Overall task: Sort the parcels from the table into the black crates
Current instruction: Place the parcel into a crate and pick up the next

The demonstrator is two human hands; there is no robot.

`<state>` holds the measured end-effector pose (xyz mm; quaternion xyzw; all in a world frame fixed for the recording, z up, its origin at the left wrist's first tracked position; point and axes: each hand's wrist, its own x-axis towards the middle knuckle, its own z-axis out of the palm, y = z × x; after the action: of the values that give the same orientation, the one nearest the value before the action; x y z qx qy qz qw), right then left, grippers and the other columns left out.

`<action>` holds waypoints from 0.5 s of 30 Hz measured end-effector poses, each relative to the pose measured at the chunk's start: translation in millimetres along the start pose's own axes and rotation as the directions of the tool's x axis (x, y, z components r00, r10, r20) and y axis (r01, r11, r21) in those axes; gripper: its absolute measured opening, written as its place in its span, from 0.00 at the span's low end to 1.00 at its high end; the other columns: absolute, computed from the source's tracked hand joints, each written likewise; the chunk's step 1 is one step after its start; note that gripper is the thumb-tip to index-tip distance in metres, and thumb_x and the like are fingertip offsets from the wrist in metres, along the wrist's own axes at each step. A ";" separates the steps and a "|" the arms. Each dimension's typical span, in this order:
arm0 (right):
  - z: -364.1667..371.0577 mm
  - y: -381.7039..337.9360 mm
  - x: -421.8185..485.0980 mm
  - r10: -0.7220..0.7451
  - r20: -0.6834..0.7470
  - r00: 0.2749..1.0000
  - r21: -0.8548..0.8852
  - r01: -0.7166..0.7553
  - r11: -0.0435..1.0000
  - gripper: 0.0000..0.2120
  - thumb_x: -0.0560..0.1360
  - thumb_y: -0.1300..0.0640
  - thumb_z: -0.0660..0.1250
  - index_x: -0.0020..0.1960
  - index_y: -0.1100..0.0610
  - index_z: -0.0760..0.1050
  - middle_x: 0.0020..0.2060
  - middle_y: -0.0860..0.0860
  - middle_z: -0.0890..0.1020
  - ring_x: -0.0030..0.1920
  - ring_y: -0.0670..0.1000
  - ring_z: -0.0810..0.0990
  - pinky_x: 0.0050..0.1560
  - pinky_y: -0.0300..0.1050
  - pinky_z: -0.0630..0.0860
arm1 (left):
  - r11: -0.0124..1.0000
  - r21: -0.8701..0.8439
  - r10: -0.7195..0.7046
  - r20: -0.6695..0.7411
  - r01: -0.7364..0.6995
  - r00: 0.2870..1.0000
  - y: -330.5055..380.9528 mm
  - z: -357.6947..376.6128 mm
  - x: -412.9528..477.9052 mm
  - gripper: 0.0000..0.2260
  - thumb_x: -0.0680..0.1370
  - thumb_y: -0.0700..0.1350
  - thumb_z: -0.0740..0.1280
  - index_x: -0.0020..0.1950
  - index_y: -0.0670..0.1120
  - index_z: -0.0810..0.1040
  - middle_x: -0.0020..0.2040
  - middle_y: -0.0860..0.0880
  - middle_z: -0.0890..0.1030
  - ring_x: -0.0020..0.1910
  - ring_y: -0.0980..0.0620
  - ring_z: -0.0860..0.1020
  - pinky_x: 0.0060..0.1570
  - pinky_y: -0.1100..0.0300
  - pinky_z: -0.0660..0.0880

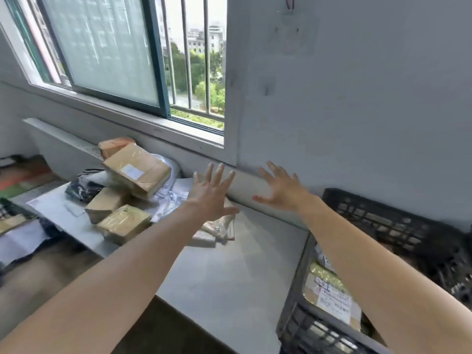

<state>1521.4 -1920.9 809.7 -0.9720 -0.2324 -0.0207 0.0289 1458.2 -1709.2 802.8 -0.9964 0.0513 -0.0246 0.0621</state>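
Both my arms reach out over the grey table (229,272). My left hand (212,190) has its fingers spread and holds nothing; under it lies a small parcel in clear plastic (217,229). My right hand (279,187) is also spread and empty, near the wall. A pile of brown cardboard parcels (138,172) and a taped box (125,223) sits at the table's left part, with a dark bag (84,190) and clear plastic bags (166,200). A black crate (296,320) at the right holds a labelled parcel (332,297).
A second black crate (388,223) stands against the wall at the far right. Another crate (7,213) shows at the left edge. A barred window (143,72) is above the table. Brown floor (38,282) lies below the table's left front.
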 end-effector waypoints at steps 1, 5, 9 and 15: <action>4.4 -22.6 9.9 -0.006 0.001 1.000 -0.001 0.006 1.000 0.43 0.75 0.31 0.61 0.80 0.44 0.43 0.80 0.50 0.44 0.79 0.53 0.47 0.74 0.64 0.50 | 1.000 -0.010 -0.017 0.001 0.017 1.000 -25.0 6.2 -6.8 0.46 0.75 0.71 0.59 0.80 0.52 0.37 0.80 0.46 0.36 0.79 0.41 0.36 0.75 0.37 0.44; 26.7 -108.4 42.3 -0.028 0.080 0.996 -0.039 0.031 0.999 0.43 0.75 0.31 0.59 0.80 0.44 0.41 0.80 0.50 0.42 0.79 0.54 0.45 0.75 0.63 0.47 | 0.995 -0.039 -0.094 0.021 0.094 0.995 -116.9 32.5 -31.4 0.46 0.74 0.72 0.58 0.80 0.52 0.37 0.81 0.46 0.37 0.79 0.41 0.38 0.76 0.39 0.48; 53.2 -165.7 58.1 -0.019 0.142 0.990 0.017 0.017 1.000 0.43 0.76 0.32 0.60 0.80 0.45 0.41 0.80 0.49 0.41 0.79 0.54 0.43 0.75 0.64 0.44 | 0.988 -0.053 -0.139 0.063 0.142 0.988 -176.6 60.0 -52.0 0.46 0.74 0.73 0.57 0.80 0.53 0.38 0.81 0.46 0.38 0.79 0.42 0.40 0.74 0.39 0.50; 88.8 -199.7 74.0 0.015 0.183 0.983 0.009 -0.017 1.000 0.41 0.76 0.33 0.59 0.80 0.47 0.44 0.80 0.50 0.45 0.79 0.53 0.46 0.75 0.64 0.48 | 0.989 -0.062 -0.125 0.130 0.133 0.984 -214.5 99.8 -51.4 0.47 0.74 0.74 0.56 0.80 0.52 0.36 0.81 0.46 0.38 0.79 0.41 0.38 0.73 0.37 0.52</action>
<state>1499.3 -1704.0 734.3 -0.9714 -0.2264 0.0703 0.0128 1433.9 -1480.0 728.7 -0.9988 -0.0165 0.0359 0.0284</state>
